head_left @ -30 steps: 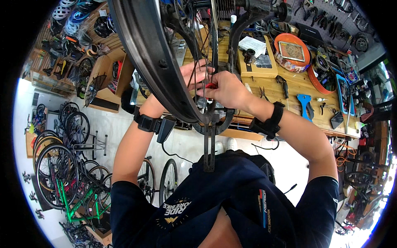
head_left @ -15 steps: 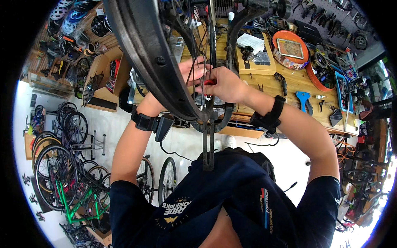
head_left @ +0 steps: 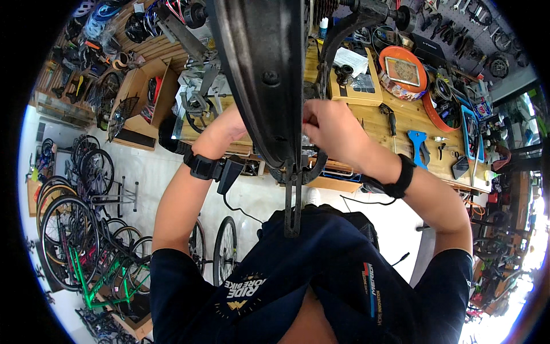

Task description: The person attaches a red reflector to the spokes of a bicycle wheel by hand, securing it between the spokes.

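Observation:
A black bicycle rim [head_left: 260,80] stands upright in front of me in a dark metal truing stand [head_left: 293,195]. My right hand [head_left: 338,129] is at the rim's right side, fingers closed in a pinch. A sliver of red shows at its fingertips, part of the small red spoke wrench seen there half a second ago; the rim hides most of it. My left hand [head_left: 234,123] reaches behind the rim from the left, and its fingers are hidden. Black straps circle both wrists.
The wooden workbench [head_left: 375,123] holds a yellow-brown box [head_left: 366,94], an orange round tray [head_left: 392,54], a screwdriver [head_left: 391,119] and a blue-handled tool [head_left: 418,146]. An open cardboard box [head_left: 137,114] stands left. Several bicycles, one with a green frame [head_left: 80,275], fill the lower left.
The rim has swung to the right in view and now covers the left hand's fingers. My right hand has moved slightly right and lower, still pinching at the rim.

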`<control>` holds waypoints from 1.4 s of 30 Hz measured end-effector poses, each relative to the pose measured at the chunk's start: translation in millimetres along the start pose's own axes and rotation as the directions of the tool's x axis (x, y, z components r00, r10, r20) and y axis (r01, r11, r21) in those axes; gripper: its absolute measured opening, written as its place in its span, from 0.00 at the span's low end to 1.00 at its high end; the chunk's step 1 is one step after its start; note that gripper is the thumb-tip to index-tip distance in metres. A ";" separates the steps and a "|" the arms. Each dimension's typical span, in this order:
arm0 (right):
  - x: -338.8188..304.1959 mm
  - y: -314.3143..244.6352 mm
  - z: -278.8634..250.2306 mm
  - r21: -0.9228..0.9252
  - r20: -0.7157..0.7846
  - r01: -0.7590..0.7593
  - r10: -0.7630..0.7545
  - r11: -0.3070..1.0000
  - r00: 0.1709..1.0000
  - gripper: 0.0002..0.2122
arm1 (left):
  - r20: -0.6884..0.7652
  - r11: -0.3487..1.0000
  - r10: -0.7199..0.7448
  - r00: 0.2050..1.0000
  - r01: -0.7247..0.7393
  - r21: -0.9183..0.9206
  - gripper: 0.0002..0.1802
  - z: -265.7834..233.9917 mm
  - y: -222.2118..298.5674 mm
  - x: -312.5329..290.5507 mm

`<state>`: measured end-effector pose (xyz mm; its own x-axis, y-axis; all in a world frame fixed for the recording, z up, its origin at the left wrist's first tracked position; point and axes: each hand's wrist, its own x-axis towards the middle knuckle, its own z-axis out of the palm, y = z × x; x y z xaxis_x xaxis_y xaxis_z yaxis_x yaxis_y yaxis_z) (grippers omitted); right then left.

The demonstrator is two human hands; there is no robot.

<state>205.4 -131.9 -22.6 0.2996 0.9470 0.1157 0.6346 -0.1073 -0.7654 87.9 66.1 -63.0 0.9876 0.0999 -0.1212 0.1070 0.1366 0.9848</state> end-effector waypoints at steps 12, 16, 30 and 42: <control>12.2 25.5 -43.0 0.209 -0.380 0.016 0.066 0.978 0.923 0.08 | -0.327 0.843 0.187 0.926 0.019 0.537 0.31 14.9 8.9 -1.7; -6.7 35.5 -40.3 0.287 -0.265 -0.083 0.163 0.954 0.950 0.07 | -0.342 0.997 0.034 0.939 -0.056 -0.054 0.36 27.6 29.6 -14.7; -35.6 48.8 -37.8 0.335 -0.197 -0.153 0.228 0.930 0.953 0.08 | -0.339 0.999 0.031 0.940 -0.036 -0.009 0.40 63.9 47.3 -19.5; -39.4 50.6 -32.1 0.381 -0.123 -0.135 0.195 0.914 0.973 0.06 | -0.243 0.998 0.052 0.969 -0.039 0.055 0.37 54.2 40.5 -12.6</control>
<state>248.6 -184.3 -45.5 0.5033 0.8631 0.0410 0.2680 -0.1107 -0.9570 86.0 16.9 -14.8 0.9344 0.3428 -0.0966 0.0743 0.0777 0.9942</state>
